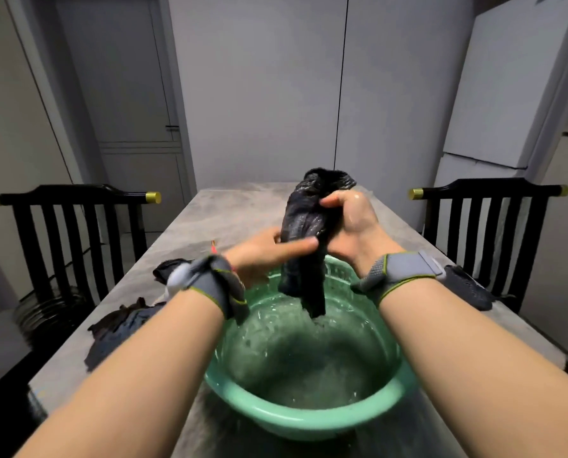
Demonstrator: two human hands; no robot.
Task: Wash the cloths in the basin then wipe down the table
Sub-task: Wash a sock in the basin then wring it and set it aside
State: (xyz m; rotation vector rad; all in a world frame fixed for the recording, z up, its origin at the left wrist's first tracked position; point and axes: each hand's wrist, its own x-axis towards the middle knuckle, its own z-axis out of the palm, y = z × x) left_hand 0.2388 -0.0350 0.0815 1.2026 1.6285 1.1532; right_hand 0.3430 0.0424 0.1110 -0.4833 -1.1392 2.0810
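Observation:
A green plastic basin (296, 416) full of soapy water stands on the grey table (229, 213) right in front of me. Above it hangs a wet dark cloth (304, 223), its lower end dripping just over the water. My right hand (352, 223) grips the cloth near its top. My left hand (269, 252) holds the cloth lower down, thumb laid across it. Both wrists wear grey straps.
More dark cloths lie on the table: a heap (124, 328) left of the basin, another (170, 267) behind my left wrist, one (471, 285) at the right edge. Black slatted chairs stand at the left (74, 233) and right (484, 226). A white fridge (507, 94) is back right.

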